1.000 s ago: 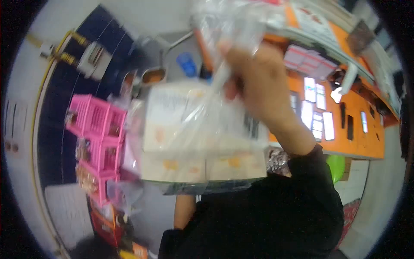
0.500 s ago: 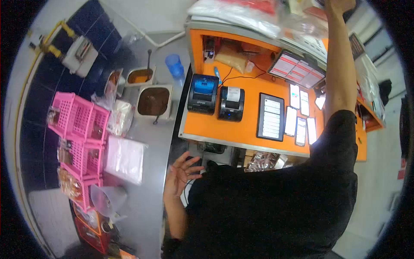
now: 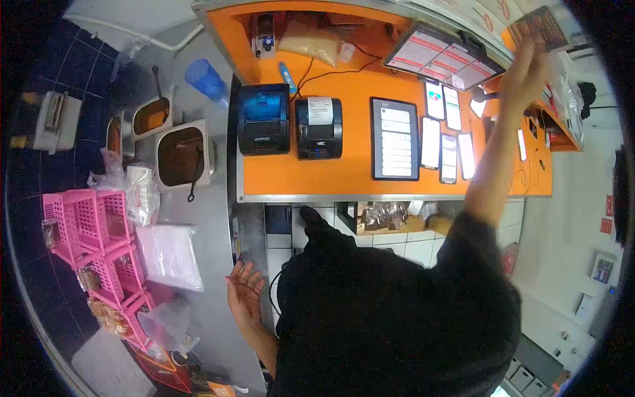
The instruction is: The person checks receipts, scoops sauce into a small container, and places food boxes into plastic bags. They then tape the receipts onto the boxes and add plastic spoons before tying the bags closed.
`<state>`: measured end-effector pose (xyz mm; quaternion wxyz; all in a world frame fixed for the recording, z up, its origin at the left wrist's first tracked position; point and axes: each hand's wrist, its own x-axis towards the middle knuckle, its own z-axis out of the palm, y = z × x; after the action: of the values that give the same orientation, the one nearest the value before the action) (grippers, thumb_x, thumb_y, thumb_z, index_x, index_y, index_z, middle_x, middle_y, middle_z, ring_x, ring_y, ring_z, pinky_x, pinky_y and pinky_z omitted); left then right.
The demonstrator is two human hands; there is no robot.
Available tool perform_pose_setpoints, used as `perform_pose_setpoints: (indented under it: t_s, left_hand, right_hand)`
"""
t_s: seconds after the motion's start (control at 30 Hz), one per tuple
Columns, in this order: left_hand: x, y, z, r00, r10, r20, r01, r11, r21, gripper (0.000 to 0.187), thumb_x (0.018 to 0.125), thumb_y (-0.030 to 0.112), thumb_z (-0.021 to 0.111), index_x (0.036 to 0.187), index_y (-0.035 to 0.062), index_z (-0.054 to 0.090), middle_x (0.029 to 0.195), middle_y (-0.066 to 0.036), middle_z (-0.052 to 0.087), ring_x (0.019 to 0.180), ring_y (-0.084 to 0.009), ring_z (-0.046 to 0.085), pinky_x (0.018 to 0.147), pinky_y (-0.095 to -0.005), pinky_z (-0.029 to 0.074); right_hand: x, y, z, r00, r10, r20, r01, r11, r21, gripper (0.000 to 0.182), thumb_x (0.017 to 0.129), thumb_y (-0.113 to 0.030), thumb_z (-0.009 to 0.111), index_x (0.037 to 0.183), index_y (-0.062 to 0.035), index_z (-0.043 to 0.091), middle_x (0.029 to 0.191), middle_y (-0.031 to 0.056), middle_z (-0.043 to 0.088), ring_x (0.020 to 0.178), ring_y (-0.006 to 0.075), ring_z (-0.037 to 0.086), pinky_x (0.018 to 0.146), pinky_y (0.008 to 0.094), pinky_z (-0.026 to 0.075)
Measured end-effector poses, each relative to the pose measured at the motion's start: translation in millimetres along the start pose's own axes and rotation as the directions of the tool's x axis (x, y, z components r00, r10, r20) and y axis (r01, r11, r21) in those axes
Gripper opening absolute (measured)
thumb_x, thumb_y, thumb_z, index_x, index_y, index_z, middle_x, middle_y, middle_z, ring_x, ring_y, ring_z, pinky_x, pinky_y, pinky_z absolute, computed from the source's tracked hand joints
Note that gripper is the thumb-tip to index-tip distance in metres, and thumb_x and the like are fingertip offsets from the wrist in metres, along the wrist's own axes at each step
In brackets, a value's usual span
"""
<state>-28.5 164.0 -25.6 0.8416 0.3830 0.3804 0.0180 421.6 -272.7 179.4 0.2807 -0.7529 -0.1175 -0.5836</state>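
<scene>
My right hand (image 3: 526, 73) is raised over the far right end of the orange counter (image 3: 291, 175), fingers spread and holding nothing. It hovers just below a dark framed card (image 3: 541, 28) and to the right of a tilted tablet (image 3: 442, 56). My left hand (image 3: 246, 296) hangs open, palm up, beside the edge of the steel worktop (image 3: 215, 218), touching nothing. A stack of clear plastic bags (image 3: 169, 255) lies on the steel a little to its left.
Two receipt printers (image 3: 291, 122), a black tablet (image 3: 395, 139) and several phones (image 3: 444, 132) sit on the orange counter. Sauce pans (image 3: 182, 155), a blue cup (image 3: 206, 79) and pink baskets (image 3: 92, 238) stand on the steel worktop. White floor lies at right.
My right arm has come down from the upper shelf to above the counter, empty; the large plastic-wrapped pack held a second ago is gone. My left hand dropped slightly.
</scene>
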Motion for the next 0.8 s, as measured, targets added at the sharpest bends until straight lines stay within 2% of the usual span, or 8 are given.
perform_pose_setpoints:
  t_s: [0.07,0.1,0.13,0.2,0.27,0.5,0.67,0.8]
  left_hand:
    - [3.3,-2.3,1.9,0.999,-0.003,-0.045,0.003,1.0,0.001,0.056,0.102,0.048,0.039,0.136,0.0051,0.045,0.124,-0.014,0.06,0.103,-0.0243,0.062,0.085,-0.0384,0.051]
    - [4.0,-2.9,2.1,0.996,0.002,-0.087,-0.001,1.0,0.006,0.055,0.102,0.046,0.04,0.135,0.0027,0.045,0.122,-0.015,0.059,0.1,-0.0238,0.062,0.084,-0.0371,0.052]
    - [6.0,-3.8,0.9,0.996,0.003,-0.087,-0.002,1.0,0.01,0.055,0.102,0.046,0.04,0.135,0.0027,0.045,0.122,-0.015,0.059,0.1,-0.0238,0.062,0.084,-0.0371,0.052]
    - [12.4,-7.8,-1.5,0.999,-0.003,-0.052,0.003,1.0,0.006,0.051,0.102,0.043,0.043,0.134,0.0043,0.047,0.125,-0.014,0.058,0.102,-0.0235,0.061,0.085,-0.0377,0.052]
    - [19.1,-8.0,-0.2,1.0,-0.018,-0.025,0.018,0.999,0.027,0.049,0.102,0.043,0.044,0.133,0.0047,0.047,0.124,-0.014,0.058,0.101,-0.0231,0.061,0.085,-0.0376,0.052]
    - [18.1,-5.7,20.1,0.999,-0.002,-0.042,0.003,0.999,0.032,0.047,0.1,0.04,0.048,0.131,0.0044,0.049,0.122,-0.013,0.06,0.099,-0.0215,0.061,0.085,-0.0366,0.051]
    - [5.3,-13.4,20.0,0.999,0.016,-0.049,-0.012,0.996,0.089,0.046,0.099,0.042,0.049,0.131,0.0085,0.051,0.121,-0.009,0.061,0.099,-0.0192,0.06,0.085,-0.0353,0.048]
    - [-1.0,-19.6,4.1,0.989,0.008,-0.146,-0.003,0.999,0.04,0.041,0.099,0.039,0.052,0.125,0.0075,0.055,0.116,-0.008,0.063,0.096,-0.0189,0.06,0.083,-0.0345,0.048]
  right_hand:
    - [-164.0,86.2,-57.3,0.855,0.365,0.368,-0.069,0.784,-0.617,0.031,0.096,-0.031,0.053,0.103,-0.0046,0.067,0.094,0.0196,0.066,0.085,0.0309,0.066,0.074,0.0365,0.05]
    - [-208.8,55.6,-71.1,0.768,0.491,0.411,-0.238,0.815,-0.528,0.033,0.094,-0.038,0.054,0.104,-0.0101,0.068,0.092,0.0224,0.067,0.088,0.0365,0.066,0.073,0.0405,0.052]
    - [-257.7,72.1,-87.3,0.489,0.72,0.493,-0.274,0.662,-0.697,0.037,0.094,-0.042,0.051,0.117,-0.0153,0.064,0.113,0.0218,0.064,0.109,0.0376,0.059,0.094,0.047,0.045]
    - [-316.7,81.4,-110.5,0.613,0.39,0.687,0.219,0.752,-0.622,0.043,0.094,-0.041,0.05,0.129,-0.0167,0.056,0.139,0.0191,0.049,0.132,0.038,0.04,0.11,0.0586,0.024]
    - [-325.5,85.4,-116.0,0.459,0.578,0.674,0.13,0.707,-0.695,0.049,0.093,-0.041,0.05,0.136,-0.0177,0.049,0.151,0.0152,0.034,0.142,0.0382,0.024,0.112,0.0651,0.007]
    - [-322.8,86.1,-118.5,0.349,0.651,0.674,0.183,0.658,-0.73,0.044,0.092,-0.04,0.049,0.127,-0.0141,0.058,0.149,0.0143,0.038,0.141,0.0361,0.028,0.111,0.0691,0.01]
    - [-326.1,78.3,-113.2,0.51,0.557,0.655,0.148,0.693,-0.705,0.041,0.093,-0.034,0.049,0.126,-0.0113,0.058,0.141,0.0151,0.047,0.133,0.0346,0.039,0.11,0.0638,0.019]
    - [-306.6,-9.8,-69.1,0.802,0.325,0.5,-0.259,0.945,-0.199,0.018,0.089,-0.018,0.058,0.102,-0.0054,0.059,0.096,0.0143,0.061,0.087,0.0326,0.057,0.075,0.0446,0.045]
